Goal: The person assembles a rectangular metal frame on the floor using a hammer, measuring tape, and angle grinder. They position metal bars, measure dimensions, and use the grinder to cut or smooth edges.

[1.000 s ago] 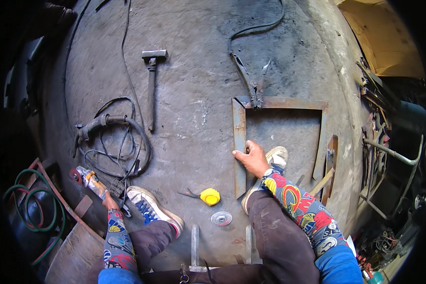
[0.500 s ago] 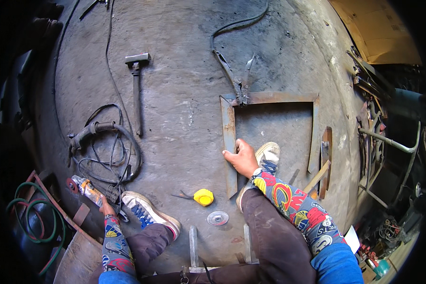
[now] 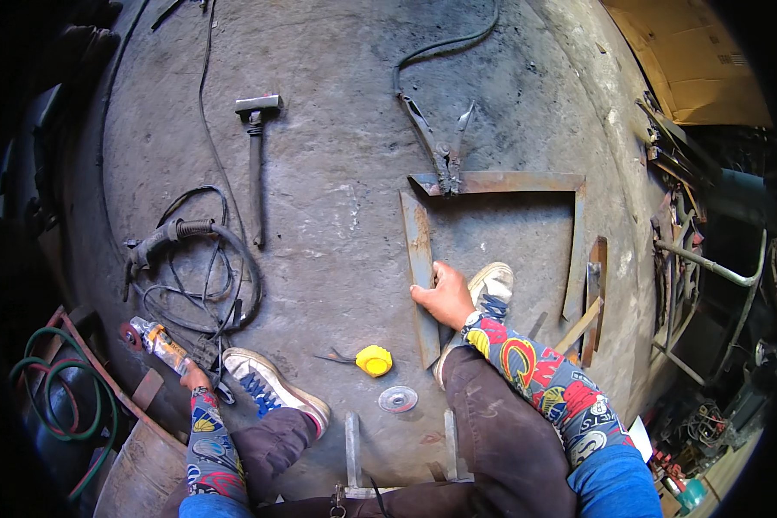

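Observation:
My right hand [image 3: 447,297] grips a rusty flat-sided steel bar [image 3: 417,246] near its lower half, thumb on top. The bar's far end stands a little apart from a bent steel frame [image 3: 522,182], whose far side and right leg lie on the floor. A ground clamp [image 3: 445,160] with spread handles bites that frame near its left corner. At the lower left my left hand [image 3: 198,377] is closed around the rear of an angle grinder [image 3: 165,346] with a reddish disc, held beside my left shoe.
A yellow tape measure [image 3: 374,361] and a loose grinding disc [image 3: 398,399] lie between my feet. A hammer [image 3: 256,173] and a coiled welding cable with its holder [image 3: 171,237] lie to the left. Steel offcuts [image 3: 595,293] sit right of the frame; scrap metal [image 3: 682,233] lines the right edge.
The bar in my right hand has come away from the frame's left corner, leaving a gap, and shifted slightly toward me. The left hand still holds the grinder.

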`<move>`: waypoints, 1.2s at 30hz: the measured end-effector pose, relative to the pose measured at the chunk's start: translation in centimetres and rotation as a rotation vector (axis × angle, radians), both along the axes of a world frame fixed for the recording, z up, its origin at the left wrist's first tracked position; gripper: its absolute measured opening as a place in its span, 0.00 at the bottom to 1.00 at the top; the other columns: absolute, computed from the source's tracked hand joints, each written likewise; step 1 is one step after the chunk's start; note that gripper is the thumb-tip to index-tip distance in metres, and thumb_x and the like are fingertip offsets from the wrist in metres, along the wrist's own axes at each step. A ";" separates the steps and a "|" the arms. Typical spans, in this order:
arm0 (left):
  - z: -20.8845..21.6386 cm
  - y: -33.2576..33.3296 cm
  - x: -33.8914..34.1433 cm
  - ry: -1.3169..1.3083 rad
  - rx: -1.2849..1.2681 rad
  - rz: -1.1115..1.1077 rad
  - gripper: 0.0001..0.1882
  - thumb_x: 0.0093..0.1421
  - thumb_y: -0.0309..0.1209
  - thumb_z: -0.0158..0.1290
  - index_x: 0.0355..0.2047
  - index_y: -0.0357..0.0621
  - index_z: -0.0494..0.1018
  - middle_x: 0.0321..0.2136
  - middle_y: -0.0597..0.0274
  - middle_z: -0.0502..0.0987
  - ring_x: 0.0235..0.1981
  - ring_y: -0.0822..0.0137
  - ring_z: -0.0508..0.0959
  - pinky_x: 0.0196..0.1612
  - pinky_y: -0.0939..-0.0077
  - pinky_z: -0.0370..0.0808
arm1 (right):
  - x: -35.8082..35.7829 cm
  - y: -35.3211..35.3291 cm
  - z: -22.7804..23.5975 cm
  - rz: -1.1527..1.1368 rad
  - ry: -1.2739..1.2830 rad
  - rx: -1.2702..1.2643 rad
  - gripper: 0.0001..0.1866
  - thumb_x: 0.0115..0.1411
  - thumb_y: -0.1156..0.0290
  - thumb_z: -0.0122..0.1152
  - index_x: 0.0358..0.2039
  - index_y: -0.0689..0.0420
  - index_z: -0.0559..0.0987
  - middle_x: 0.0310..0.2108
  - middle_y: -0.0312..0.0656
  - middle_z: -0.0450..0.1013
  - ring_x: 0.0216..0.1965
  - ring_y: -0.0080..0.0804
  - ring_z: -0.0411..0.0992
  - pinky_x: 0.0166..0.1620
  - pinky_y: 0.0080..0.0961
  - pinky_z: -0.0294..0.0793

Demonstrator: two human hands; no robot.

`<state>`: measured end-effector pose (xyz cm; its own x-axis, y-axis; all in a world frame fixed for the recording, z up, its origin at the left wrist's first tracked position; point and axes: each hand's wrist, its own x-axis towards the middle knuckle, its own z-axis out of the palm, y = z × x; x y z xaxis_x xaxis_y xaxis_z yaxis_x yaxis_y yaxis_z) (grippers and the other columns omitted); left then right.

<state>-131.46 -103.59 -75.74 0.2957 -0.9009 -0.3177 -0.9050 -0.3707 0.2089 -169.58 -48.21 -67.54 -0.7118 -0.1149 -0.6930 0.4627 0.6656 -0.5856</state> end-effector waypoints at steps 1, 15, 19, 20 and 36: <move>-0.1 0.0 0.0 -0.031 0.001 0.016 0.52 0.63 0.62 0.54 0.64 0.24 0.51 0.62 0.28 0.66 0.60 0.40 0.72 0.64 0.53 0.68 | 0.2 -0.1 0.1 0.031 0.041 0.015 0.19 0.51 0.61 0.71 0.35 0.63 0.79 0.32 0.55 0.80 0.36 0.48 0.82 0.40 0.38 0.79; -0.6 -0.9 0.5 -0.007 0.026 -0.025 0.52 0.62 0.61 0.56 0.63 0.23 0.52 0.61 0.27 0.66 0.60 0.39 0.72 0.63 0.56 0.68 | -1.4 0.3 -0.3 0.011 0.059 -0.004 0.19 0.54 0.65 0.71 0.40 0.65 0.79 0.32 0.47 0.81 0.33 0.29 0.79 0.38 0.29 0.78; -0.7 -1.2 0.6 -0.026 0.051 0.092 0.51 0.62 0.60 0.57 0.63 0.23 0.52 0.60 0.27 0.67 0.58 0.41 0.73 0.63 0.57 0.68 | -1.5 0.0 -0.4 0.006 0.041 -0.008 0.18 0.54 0.65 0.71 0.39 0.65 0.79 0.31 0.46 0.80 0.33 0.27 0.78 0.38 0.29 0.78; -0.6 -1.1 0.5 0.003 0.043 0.066 0.52 0.62 0.61 0.57 0.64 0.24 0.52 0.61 0.28 0.67 0.59 0.40 0.72 0.63 0.54 0.68 | -1.6 -0.2 -0.4 0.001 0.054 -0.010 0.18 0.54 0.65 0.71 0.39 0.65 0.79 0.31 0.45 0.80 0.32 0.27 0.78 0.37 0.29 0.78; 1.1 -0.1 -1.1 0.008 0.140 0.187 0.53 0.60 0.69 0.52 0.69 0.44 0.46 0.70 0.41 0.57 0.64 0.36 0.64 0.55 0.22 0.64 | -0.9 -0.4 -0.4 -0.068 0.059 -0.008 0.18 0.50 0.62 0.70 0.34 0.63 0.79 0.32 0.54 0.80 0.35 0.44 0.82 0.40 0.36 0.79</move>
